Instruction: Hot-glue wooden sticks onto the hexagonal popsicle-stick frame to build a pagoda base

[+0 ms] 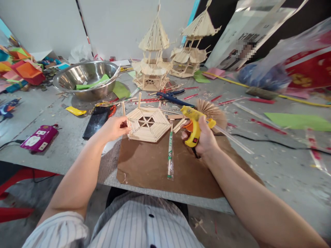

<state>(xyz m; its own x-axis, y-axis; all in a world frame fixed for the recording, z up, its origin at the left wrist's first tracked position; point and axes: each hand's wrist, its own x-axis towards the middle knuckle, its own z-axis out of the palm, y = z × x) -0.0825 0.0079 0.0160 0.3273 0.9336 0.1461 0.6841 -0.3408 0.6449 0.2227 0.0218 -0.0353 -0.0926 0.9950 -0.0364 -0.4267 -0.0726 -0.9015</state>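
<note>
A hexagonal frame of thin wooden sticks [155,132] with an open, spoked centre lies on brown paper in front of me. Two short stick posts rise from its far left side. At its left corner, my left hand [117,128] pinches a short wooden stick [128,124], mostly hidden by the fingers. My right hand [205,139] grips a yellow hot glue gun [194,132], its nozzle pointing left above the paper's far edge. A clear glue stick [235,139] sticks out of the gun's back. Between the hands lies a wrapped pair of chopsticks [170,151].
Two stick pagodas [153,44] stand at the back beside a steel bowl [85,90]. Blue pliers [174,99] and red wrapper scraps lie behind the frame. Left are a phone [96,120] and a purple power strip [40,138]. A black cord [266,139] runs right.
</note>
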